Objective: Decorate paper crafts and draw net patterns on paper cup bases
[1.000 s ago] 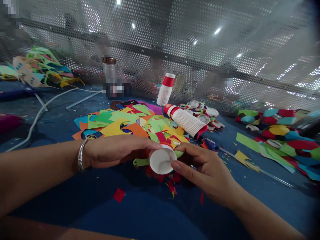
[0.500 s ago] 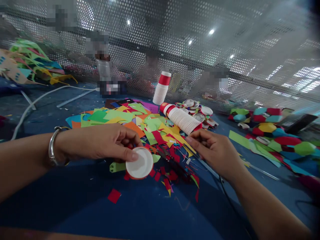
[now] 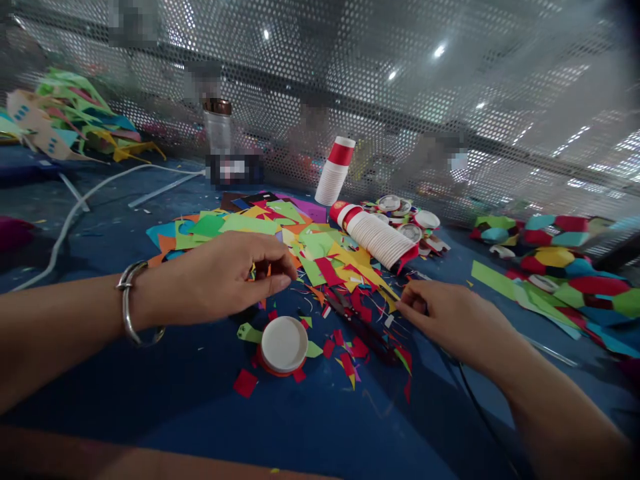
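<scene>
A round white cup base with a red rim [image 3: 285, 343] lies on the blue table, on top of green paper pieces. One green strip [image 3: 249, 332] pokes out at its left with two small dark eye marks. Just above the cup base hovers my left hand [image 3: 220, 277], thumb and forefinger apart and holding nothing. My right hand [image 3: 450, 320] is low over the table at the right, its fingertips pinched together beside a thin dark-edged item on yellow paper; what they hold, if anything, is hidden. Dark scissors [image 3: 367, 327] lie among red scraps between the hands.
Coloured paper [image 3: 235, 227] is heaped behind my hands. Beyond it, one stack of paper cups [image 3: 335, 172] stands and another stack [image 3: 377, 237] lies sideways. Cut cup bases [image 3: 427, 219] and paper-covered crafts [image 3: 575, 273] are at the right. A white cable [image 3: 67, 227] crosses the left.
My left hand has let go of the cup base and lifted up from it. The right hand has lowered slightly toward the table. The view has shifted a little.
</scene>
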{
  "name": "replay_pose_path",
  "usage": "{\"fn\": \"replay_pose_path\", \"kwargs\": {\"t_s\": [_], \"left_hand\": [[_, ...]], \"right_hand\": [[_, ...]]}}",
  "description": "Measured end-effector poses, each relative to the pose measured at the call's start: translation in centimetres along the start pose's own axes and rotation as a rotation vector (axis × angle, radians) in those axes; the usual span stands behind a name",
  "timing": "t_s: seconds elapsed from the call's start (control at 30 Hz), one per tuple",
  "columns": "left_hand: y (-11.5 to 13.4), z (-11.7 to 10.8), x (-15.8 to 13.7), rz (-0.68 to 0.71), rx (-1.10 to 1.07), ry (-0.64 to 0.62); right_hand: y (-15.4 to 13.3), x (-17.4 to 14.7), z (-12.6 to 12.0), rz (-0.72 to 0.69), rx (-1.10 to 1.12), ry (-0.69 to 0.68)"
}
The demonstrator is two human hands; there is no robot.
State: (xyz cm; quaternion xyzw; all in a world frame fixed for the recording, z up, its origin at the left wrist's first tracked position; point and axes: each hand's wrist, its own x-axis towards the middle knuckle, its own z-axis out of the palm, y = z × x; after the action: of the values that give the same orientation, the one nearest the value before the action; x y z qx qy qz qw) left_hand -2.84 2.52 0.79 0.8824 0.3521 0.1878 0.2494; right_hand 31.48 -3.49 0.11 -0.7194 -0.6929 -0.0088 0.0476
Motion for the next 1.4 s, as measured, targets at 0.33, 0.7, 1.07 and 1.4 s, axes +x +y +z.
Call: {"fn": "replay_pose_path", "kwargs": {"t_s": [0.33,0.7,1.07,1.4], "left_hand": [[1.1,2.3,-0.6,0.33,0.156,0.223],[1.6,2.1,-1.3,0.574,0.656,0.414],[0.8,2.4,-0.3,0.409,0.427,0.26],[0.2,2.4,-1.1,0.158,0.077,0.051]], "right_hand": [[-2.3,-0.9,-1.8,-0.03,0.193,0.228],[-11.7,-2.7,-3.3,-0.276,0.842,-0.212],[-10.8,-4.8,-1.5,-0.176,1.117,-0.159],[-9.8,-4.4,1.5,-0.159,1.234,0.304]]}}
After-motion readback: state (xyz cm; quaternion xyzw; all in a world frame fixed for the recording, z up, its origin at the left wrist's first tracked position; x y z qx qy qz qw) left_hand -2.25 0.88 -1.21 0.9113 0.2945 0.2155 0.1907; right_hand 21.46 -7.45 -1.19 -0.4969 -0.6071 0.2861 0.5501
